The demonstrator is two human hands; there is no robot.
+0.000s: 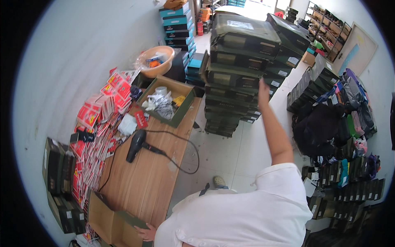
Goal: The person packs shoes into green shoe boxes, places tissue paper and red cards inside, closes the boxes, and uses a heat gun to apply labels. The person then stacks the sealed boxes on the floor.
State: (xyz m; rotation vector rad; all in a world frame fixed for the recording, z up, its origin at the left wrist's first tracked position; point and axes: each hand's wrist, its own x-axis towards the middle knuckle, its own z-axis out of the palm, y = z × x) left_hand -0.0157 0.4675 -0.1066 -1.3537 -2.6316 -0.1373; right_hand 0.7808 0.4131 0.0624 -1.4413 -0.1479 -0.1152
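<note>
My left hand holds the edge of an open dark green shoebox with a brown inside, at the table's near left end. My right arm reaches forward, and my right hand is at the side of a tall stack of dark green shoeboxes. Its fingers are blurred, and I cannot tell whether they touch a box. A black hair dryer with its cord lies on the wooden table. Beyond it, an open green box contains crumpled paper and a roll of tape.
Red and white printed cards lie heaped along the wall. An orange basin stands behind the table, near a stack of blue and black boxes. On the right are more shoeboxes and a pile of dark bags.
</note>
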